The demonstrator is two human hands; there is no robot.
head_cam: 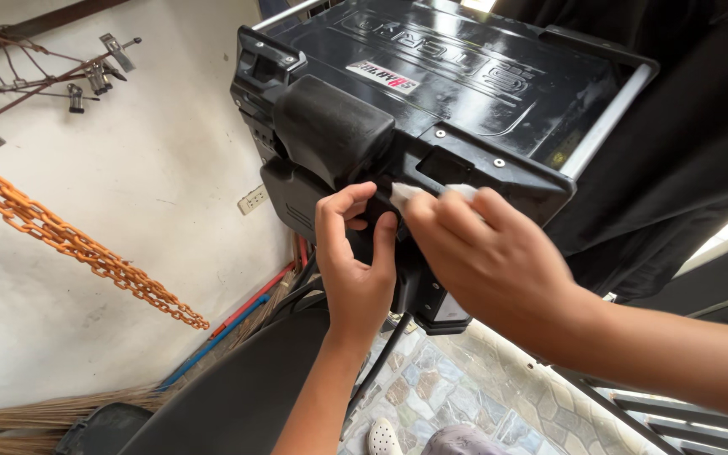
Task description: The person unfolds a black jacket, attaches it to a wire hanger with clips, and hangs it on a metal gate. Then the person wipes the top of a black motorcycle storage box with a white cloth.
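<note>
A black hard plastic box [465, 76] with a padded backrest [330, 126] fills the upper middle of the head view. My left hand [355, 253] pinches a small black part just below the backrest, on the front edge of the box. Beside it, my right hand [490, 261] presses a white cloth or tissue [406, 192] against the same spot; only a corner of the cloth shows above my fingers. Both hands touch each other at the fingertips.
An orange plastic chain [77, 244] hangs across the white wall at left, with metal clips [94, 76] above it. A wall socket [253, 200] sits by the box. Red and blue pipes [229, 324], a broom [52, 413], a black seat [246, 396] and stone paving [457, 388] lie below.
</note>
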